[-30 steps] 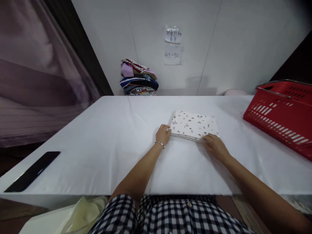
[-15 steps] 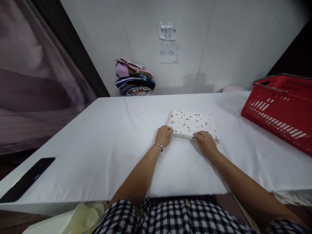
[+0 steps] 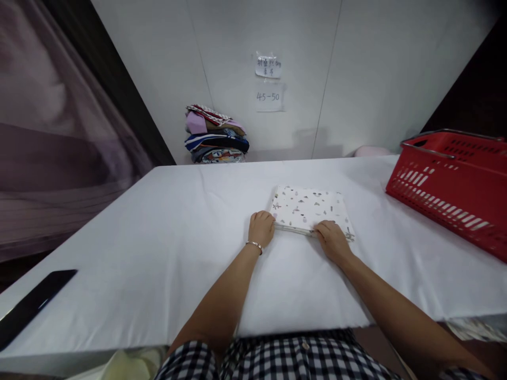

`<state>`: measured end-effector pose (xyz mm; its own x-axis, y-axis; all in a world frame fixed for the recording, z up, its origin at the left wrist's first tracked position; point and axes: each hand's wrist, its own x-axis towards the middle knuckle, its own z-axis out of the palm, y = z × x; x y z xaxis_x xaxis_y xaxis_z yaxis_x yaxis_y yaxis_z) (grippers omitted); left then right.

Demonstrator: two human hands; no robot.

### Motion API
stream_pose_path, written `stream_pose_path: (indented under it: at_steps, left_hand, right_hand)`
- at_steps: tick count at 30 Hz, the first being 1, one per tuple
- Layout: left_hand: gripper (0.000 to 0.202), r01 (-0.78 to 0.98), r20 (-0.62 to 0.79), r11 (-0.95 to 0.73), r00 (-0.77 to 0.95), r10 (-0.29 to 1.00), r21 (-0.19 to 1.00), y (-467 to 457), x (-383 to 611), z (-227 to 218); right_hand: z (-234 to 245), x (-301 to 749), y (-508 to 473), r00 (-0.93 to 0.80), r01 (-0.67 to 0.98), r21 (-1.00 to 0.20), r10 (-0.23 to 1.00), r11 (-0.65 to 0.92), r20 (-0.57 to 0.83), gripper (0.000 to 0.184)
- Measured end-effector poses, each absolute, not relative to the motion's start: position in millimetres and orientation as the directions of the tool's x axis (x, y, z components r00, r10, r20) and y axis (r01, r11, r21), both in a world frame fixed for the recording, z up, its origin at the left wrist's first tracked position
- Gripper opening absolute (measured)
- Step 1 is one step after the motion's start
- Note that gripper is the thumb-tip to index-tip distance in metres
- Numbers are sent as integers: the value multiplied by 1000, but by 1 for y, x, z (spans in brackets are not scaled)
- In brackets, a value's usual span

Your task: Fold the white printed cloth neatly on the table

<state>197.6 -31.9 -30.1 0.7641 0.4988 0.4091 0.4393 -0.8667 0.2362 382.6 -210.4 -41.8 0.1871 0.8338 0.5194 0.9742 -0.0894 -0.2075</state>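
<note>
A folded white cloth [image 3: 307, 207] with small printed figures lies flat on the white-covered table [image 3: 190, 253], its layers showing along the near edge. My left hand [image 3: 261, 228], with a bracelet at the wrist, is closed at the cloth's near left corner, fingertips on its edge. On the near edge, toward the right, my right hand [image 3: 331, 240] pinches the layers between thumb and curled fingers. The undersides of both hands are hidden.
A red plastic basket [image 3: 447, 184] with a metal handle stands at the right. Several folded cloths [image 3: 217, 134] are stacked beyond the table's far edge. A dark phone-like slab [image 3: 35, 303] lies at the left. Handwritten papers [image 3: 270, 97] hang on the wall.
The camera view has tilted up slightly, so everything sits lower in the picture. Both hands stay at the near edge of the folded cloth, with hardly any other movement.
</note>
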Motion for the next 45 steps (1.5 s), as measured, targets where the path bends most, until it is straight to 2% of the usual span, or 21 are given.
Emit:
stream_pose_path:
  at_steps: [6,13,18,20,24,31,40,45]
  left_hand:
    - [22,446,398,-863,766,505,235,-32,195,-32]
    - [23,463,375,-839,752,542,285,-34,191,-32]
    - [29,371,445,-891,773,453,263,-39,194,-34]
    - [26,355,443,-900,785,433,251,-40,196,-35]
    - [17,416,412,-877,774,481,242,-38,199,-36]
    - [14,440,402,-869,770,496,229,-34,193,-34]
    - [31,490,343,-809,736,584,324,-29,183,-34]
    - [30,502,291,-784,738,609,366,-27,184,-34]
  right_hand:
    - [-41,379,-215,181,977,-195,829,-89,529,23]
    - [-41,397,-247,169,985,-128,842,-120,513,26]
    - [-49,410,-270,218,976,-107,811,-191,543,30]
    - [-53,412,-273,231,972,-101,799,-211,556,30]
    - [-56,414,-272,252,965,-85,788,-248,561,29]
    - [-54,418,-283,256,962,-57,810,-267,528,28]
    - [-58,420,-291,258,958,-33,810,-283,527,33]
    - [-57,423,-288,252,957,-11,817,-288,518,33]
